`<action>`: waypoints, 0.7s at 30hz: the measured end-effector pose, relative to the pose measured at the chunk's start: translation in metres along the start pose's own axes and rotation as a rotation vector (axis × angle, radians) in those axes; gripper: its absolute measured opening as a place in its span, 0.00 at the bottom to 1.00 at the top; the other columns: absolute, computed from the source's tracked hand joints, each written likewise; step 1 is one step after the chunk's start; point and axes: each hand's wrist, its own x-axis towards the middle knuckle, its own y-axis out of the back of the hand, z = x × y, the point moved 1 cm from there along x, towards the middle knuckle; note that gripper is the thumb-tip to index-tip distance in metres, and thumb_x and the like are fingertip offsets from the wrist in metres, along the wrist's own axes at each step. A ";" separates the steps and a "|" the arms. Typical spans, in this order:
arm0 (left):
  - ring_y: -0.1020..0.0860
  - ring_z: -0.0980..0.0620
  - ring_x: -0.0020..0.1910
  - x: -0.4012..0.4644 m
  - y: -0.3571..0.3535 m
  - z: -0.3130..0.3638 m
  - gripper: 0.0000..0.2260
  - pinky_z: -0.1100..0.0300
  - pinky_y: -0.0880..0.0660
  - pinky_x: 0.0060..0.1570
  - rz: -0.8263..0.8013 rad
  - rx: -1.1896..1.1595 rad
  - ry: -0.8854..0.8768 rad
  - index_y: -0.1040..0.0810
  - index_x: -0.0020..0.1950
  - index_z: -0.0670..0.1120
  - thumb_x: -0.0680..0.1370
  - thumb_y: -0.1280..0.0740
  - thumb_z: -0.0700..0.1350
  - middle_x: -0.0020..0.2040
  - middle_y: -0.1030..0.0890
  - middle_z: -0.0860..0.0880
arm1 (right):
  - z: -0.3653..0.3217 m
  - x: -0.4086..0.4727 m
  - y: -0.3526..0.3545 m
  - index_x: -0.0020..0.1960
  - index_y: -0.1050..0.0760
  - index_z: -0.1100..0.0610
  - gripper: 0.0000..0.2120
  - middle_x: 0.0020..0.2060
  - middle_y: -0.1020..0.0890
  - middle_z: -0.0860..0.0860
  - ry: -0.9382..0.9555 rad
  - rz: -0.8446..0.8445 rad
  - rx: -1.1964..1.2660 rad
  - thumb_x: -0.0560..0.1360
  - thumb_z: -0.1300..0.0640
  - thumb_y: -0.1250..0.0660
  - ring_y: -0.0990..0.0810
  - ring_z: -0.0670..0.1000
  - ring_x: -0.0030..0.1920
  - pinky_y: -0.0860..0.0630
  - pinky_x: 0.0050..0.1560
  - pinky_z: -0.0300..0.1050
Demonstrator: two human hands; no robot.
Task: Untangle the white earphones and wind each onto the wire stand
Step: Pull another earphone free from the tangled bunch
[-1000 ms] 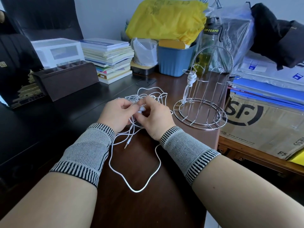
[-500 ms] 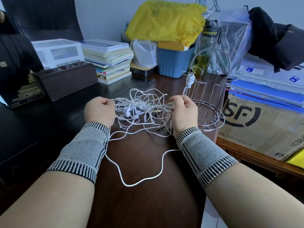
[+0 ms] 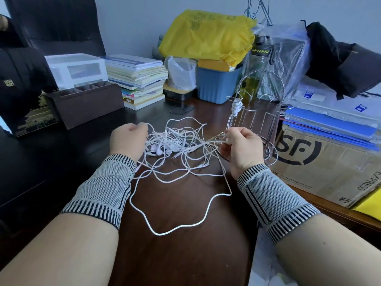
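A tangle of white earphones (image 3: 175,147) lies spread on the dark wooden desk (image 3: 185,254) between my hands, with earbuds bunched at its left middle and a long loop of cord trailing toward me. My left hand (image 3: 127,139) grips cords at the tangle's left edge. My right hand (image 3: 239,145) pinches a cord at the right edge, pulled taut. Just behind my right hand stands the wire stand (image 3: 259,112), with one white earphone (image 3: 236,106) wound round an upright on its left side.
A brown organiser box (image 3: 86,104), a white drawer unit (image 3: 76,69) and a book stack (image 3: 138,79) stand at the back left. A blue bin (image 3: 216,83), yellow bag (image 3: 206,36) and bottle (image 3: 257,69) stand behind. An SF cardboard box (image 3: 329,166) sits right of the desk edge.
My hands have pulled apart from the middle, left going left and right going right, spreading the bunched cords into a wide loose tangle between them.
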 end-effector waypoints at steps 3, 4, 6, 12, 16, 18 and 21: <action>0.28 0.47 0.34 -0.006 -0.001 0.007 0.15 0.54 0.31 0.39 -0.056 -0.024 -0.014 0.23 0.34 0.41 0.76 0.41 0.48 0.33 0.24 0.47 | -0.002 -0.002 -0.001 0.32 0.29 0.60 0.07 0.25 0.30 0.53 -0.036 -0.062 -0.039 0.67 0.67 0.39 0.35 0.48 0.23 0.37 0.24 0.36; 0.27 0.45 0.35 -0.006 0.000 0.009 0.17 0.53 0.30 0.39 -0.046 -0.003 -0.042 0.22 0.36 0.39 0.75 0.41 0.49 0.34 0.22 0.45 | -0.002 -0.003 -0.001 0.33 0.28 0.60 0.07 0.25 0.30 0.53 -0.046 -0.080 -0.036 0.68 0.68 0.39 0.35 0.47 0.23 0.38 0.23 0.35; 0.24 0.41 0.40 -0.006 0.002 0.009 0.20 0.48 0.25 0.44 0.004 0.000 -0.100 0.21 0.43 0.36 0.71 0.44 0.52 0.40 0.19 0.41 | -0.004 -0.004 0.000 0.34 0.27 0.61 0.09 0.24 0.30 0.52 -0.061 -0.102 -0.024 0.71 0.69 0.39 0.36 0.47 0.22 0.39 0.23 0.34; 0.20 0.49 0.39 0.000 0.002 0.006 0.18 0.55 0.27 0.43 -0.042 -0.177 0.039 0.21 0.40 0.45 0.79 0.45 0.51 0.41 0.16 0.49 | -0.008 -0.008 0.005 0.34 0.26 0.62 0.11 0.20 0.32 0.49 -0.099 -0.230 -0.076 0.75 0.64 0.35 0.38 0.45 0.18 0.42 0.22 0.33; 0.19 0.44 0.38 0.006 0.001 -0.005 0.12 0.53 0.22 0.44 -0.114 0.176 -0.040 0.17 0.42 0.42 0.78 0.39 0.42 0.38 0.16 0.48 | -0.007 -0.009 0.006 0.30 0.25 0.60 0.20 0.17 0.32 0.47 -0.062 -0.354 -0.377 0.77 0.50 0.33 0.38 0.45 0.18 0.42 0.21 0.35; 0.21 0.43 0.43 0.003 0.003 -0.004 0.09 0.56 0.25 0.46 -0.085 0.409 -0.148 0.21 0.38 0.47 0.77 0.37 0.42 0.39 0.20 0.48 | -0.009 -0.008 0.005 0.26 0.24 0.57 0.22 0.17 0.30 0.46 0.055 -0.395 -0.645 0.76 0.47 0.33 0.34 0.43 0.19 0.37 0.25 0.35; 0.23 0.46 0.59 0.004 0.005 -0.006 0.14 0.55 0.27 0.56 -0.095 0.510 -0.114 0.20 0.61 0.50 0.77 0.33 0.52 0.58 0.19 0.50 | -0.010 -0.006 0.000 0.28 0.22 0.58 0.22 0.22 0.27 0.51 0.199 -0.445 -0.930 0.75 0.46 0.33 0.31 0.46 0.24 0.31 0.32 0.41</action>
